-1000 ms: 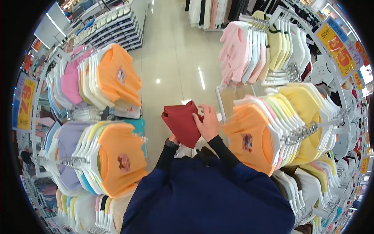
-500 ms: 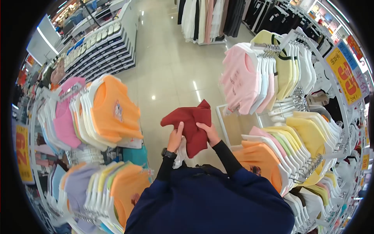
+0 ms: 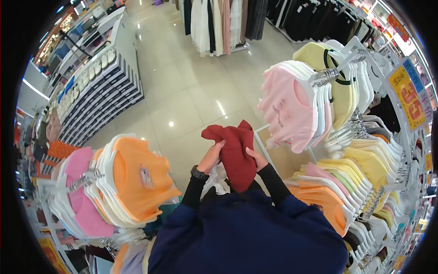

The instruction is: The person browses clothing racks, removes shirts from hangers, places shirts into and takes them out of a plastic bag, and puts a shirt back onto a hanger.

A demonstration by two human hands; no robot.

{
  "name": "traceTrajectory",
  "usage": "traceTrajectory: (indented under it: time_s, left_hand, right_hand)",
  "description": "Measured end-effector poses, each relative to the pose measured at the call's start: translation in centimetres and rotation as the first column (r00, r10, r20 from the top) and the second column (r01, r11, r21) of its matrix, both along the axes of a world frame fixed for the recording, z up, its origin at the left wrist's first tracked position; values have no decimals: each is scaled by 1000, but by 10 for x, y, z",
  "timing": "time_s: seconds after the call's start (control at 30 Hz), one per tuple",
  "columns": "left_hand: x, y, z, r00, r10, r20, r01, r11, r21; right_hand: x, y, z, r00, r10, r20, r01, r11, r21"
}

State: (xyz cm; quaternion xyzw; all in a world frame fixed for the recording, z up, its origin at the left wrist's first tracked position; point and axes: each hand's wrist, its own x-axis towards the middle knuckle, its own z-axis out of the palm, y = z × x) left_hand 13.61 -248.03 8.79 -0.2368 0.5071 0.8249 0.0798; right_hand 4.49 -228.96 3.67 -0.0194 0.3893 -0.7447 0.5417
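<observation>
A dark red folded piece of cloth (image 3: 237, 157) is held up in front of my chest. My left hand (image 3: 211, 158) is closed on its left edge, with the thumb on top. On the opposite edge, my right hand (image 3: 258, 160) grips it, thumb also on the near side. The cloth hangs loosely, its lower end reaching down towards my dark blue top. Below my left hand, by the wrist with a black watch (image 3: 199, 173), hangs something white, thin and crumpled (image 3: 216, 179); whether the hand holds it is hidden.
Racks of orange shirts (image 3: 141, 178) and pink shirts (image 3: 289, 107) on white hangers flank me left and right. A price sign (image 3: 408, 94) stands at the right. Ahead are a tiled floor (image 3: 182, 98), stacked shoe boxes (image 3: 105, 93) and hanging skirts (image 3: 214, 25).
The view has shifted forward along the aisle, so the left racks sit lower in it. Both hands still hold the red cloth, whose upper folds now look rounder.
</observation>
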Motion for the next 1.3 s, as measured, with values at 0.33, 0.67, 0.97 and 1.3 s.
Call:
traceTrajectory:
  time_s: [0.33, 0.67, 0.97, 1.3]
  left_hand:
    - [-128, -80, -23, 924, -378, 62, 243, 454, -857]
    - [-253, -186, 16, 940, 38, -340, -93, 984, -149]
    - [-347, -232, 36, 873, -206, -443, -351, 366, -862]
    - [-454, -300, 39, 872, -51, -486, -402, 491, -773]
  right_hand:
    - [-122, -64, -12, 999, 31, 40, -29, 998, -54]
    - [-257, -91, -25, 970, -82, 228, 140, 957, -253]
    - [-299, -96, -29, 951, -249, 182, 286, 933, -219]
    - [-364, -223, 79, 500, 102, -860, 237, 939, 250]
